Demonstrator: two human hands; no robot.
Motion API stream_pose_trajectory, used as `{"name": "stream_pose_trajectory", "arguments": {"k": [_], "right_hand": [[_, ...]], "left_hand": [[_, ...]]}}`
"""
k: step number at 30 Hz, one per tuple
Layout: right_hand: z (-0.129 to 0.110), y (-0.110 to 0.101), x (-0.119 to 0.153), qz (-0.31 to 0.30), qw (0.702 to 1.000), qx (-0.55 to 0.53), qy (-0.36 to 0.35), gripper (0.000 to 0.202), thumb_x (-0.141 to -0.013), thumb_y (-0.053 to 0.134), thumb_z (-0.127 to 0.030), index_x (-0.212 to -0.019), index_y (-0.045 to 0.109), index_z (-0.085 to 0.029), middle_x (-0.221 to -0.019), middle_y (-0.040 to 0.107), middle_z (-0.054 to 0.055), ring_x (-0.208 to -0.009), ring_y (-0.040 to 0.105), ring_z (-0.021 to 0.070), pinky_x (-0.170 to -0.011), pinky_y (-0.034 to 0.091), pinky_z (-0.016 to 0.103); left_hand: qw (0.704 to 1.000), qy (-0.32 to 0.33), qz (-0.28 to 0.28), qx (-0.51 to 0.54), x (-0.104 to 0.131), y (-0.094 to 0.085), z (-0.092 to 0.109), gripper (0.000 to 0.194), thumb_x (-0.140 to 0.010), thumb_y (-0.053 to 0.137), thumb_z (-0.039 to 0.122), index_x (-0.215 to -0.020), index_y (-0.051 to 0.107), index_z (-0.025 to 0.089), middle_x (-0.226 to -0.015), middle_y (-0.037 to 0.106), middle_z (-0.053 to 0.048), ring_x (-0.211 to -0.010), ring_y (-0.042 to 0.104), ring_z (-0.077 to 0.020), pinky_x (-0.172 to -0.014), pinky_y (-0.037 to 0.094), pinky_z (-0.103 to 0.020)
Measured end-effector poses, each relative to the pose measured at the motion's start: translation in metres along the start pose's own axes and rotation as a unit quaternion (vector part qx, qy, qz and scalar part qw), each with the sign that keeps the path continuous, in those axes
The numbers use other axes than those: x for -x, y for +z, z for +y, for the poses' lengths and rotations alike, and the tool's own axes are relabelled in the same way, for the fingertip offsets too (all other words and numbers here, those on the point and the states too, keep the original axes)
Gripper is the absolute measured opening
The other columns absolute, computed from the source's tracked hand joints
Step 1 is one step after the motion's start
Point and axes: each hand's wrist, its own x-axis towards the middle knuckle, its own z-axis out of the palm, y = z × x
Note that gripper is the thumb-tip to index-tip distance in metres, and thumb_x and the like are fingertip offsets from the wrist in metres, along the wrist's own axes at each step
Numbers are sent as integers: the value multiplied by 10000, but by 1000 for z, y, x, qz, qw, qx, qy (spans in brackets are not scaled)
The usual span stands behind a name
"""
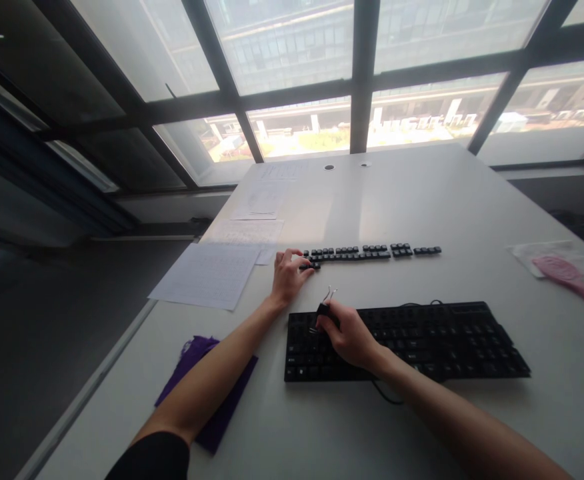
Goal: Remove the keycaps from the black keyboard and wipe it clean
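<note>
Tabletop [407,200]: white and broad, carrying everything listed below.
Keyboard [447,337]: black, flat on the tabletop at 4 o'clock in the view, and the centre for the directions that follow; likely stiff and steady, its outer frame the safest hold.
Purple cloth [227,403]: near 9 o'clock, partly hidden by the left forearm; probably soft and limp.
Left hand [288,277]: at 10 o'clock, thumb and fingers narrow around the end of the keycap rows; I cannot tell whether a cap is pinched or only touched.
Right hand [349,335]: over the keyboard's 9 o'clock end, closed around the wire puller.
Wire puller [323,309]: upper prongs towards 12 o'clock; looks light and springy, best held by its dark middle.
Loose keycaps [347,255]: rows at 11 o'clock; each seems light, hard, rather slippery, best pinched by opposite sides.
</note>
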Motion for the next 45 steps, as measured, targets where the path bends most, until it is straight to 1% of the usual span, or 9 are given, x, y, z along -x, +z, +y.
{"name": "stream_pose_trajectory", "arguments": {"k": [10,13,16,20,24,30,38,41,45], "right_hand": [[1,1,-1,33,999,-29,-7,114,-938,534,-167,-838,579,-199,-758,650,11,-707,590,174,-692,439,285],[3,1,-2,72,996,-47,-17,88,-933,534,-174,-864,585,-197,-787,649,18,-739,590,183,-713,443,292],[3,1,-3,82,995,-43,-30,83,-924,526,-155,-874,577,-197,-793,629,18,-741,571,183,-722,439,296],[-5,-2,-3,85,994,-5,-63,141,-909,505,-106,-811,543,-201,-780,575,13,-745,529,178,-708,415,288],[-16,-7,-2,45,996,21,-68,168,-920,477,-92,-802,519,-204,-829,529,21,-753,505,174,-704,415,283],[-10,-8,4,-25,996,49,-65,163,-932,483,-100,-819,529,-210,-949,534,50,-800,530,176,-768,454,298],[-4,-5,13,-90,979,136,-126,211,-948,449,-91,-838,582,-212,-807,536,31,-715,505,172,-669,416,282],[-3,-5,15,-84,974,152,-146,224,-955,432,-92,-839,584,-209,-791,542,33,-708,501,176,-665,412,287],[0,-7,17,-47,989,90,-110,196,-980,451,-133,-886,607,-207,-834,603,43,-735,567,176,-696,449,288]], "left_hand": [[1000,-7,-4,18,-1,-1,-1,186,-754,822,243,-924,744,238,-1130,613,-66,-1046,486,-273,-979,444,-440],[1000,-4,0,27,-3,-11,9,176,-770,805,239,-933,739,231,-1114,615,-69,-1040,501,-268,-983,439,-439],[999,11,-9,42,3,-30,26,94,-847,719,214,-939,731,225,-1090,623,-62,-1047,515,-253,-994,427,-429],[997,5,-36,70,32,-57,55,133,-906,610,165,-966,714,221,-1068,634,-51,-1034,535,-233,-974,435,-409],[992,-45,-55,104,76,-70,77,218,-927,525,115,-991,699,230,-1037,642,-45,-1022,543,-226,-932,463,-394],[982,-92,-57,156,118,-65,83,254,-922,488,99,-994,682,248,-1003,654,-46,-989,557,-230,-884,490,-395],[984,-63,-71,152,125,-57,85,280,-828,523,36,-965,668,233,-982,655,-43,-964,550,-226,-879,485,-392],[984,-40,-98,147,125,-62,88,306,-774,548,27,-968,673,229,-998,647,-50,-959,550,-227,-876,484,-391],[984,-16,-111,140,126,-64,88,246,-796,653,150,-1026,687,232,-1032,636,-73,-1003,548,-256,-903,468,-428]]}}
